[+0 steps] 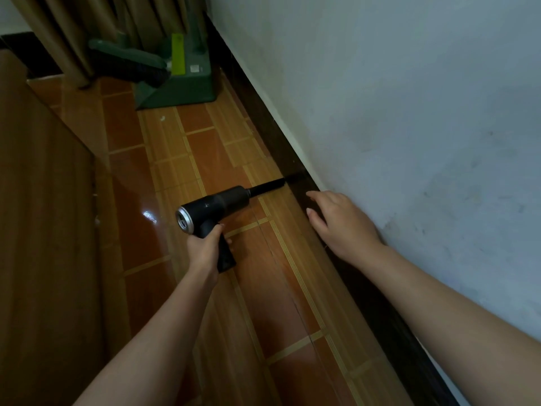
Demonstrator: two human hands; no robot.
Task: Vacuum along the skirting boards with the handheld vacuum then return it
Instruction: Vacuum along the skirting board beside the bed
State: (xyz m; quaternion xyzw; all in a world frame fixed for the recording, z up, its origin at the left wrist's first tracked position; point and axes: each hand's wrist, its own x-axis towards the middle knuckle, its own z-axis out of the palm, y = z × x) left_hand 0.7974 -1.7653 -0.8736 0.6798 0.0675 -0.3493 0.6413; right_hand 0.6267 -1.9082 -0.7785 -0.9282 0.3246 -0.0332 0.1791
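A wooden panel [44, 200] stands to the left of the left hand [205, 249]. Well beyond that hand, at the far end of the tiled floor [202, 162], a green dustpan [181, 89] and a brush [131, 61] stand below a brown curtain [87, 30].

The left hand grips the handle of the handheld vacuum [222, 200], fingers and thumb wrapped round it. The black body sits directly above the hand, with its silver end cap facing the camera. The nozzle [268, 185] extends away from the hand, up and to the right, and its tip meets the dark skirting board [263, 121].

The right hand [342, 227] is to the right of the vacuum and apart from it. The hand is open, with relaxed fingers that hold nothing. It lies over the skirting board, just short of the nozzle tip. Contact with the board cannot be determined. The white wall [409, 112] rises immediately to the right of this hand.
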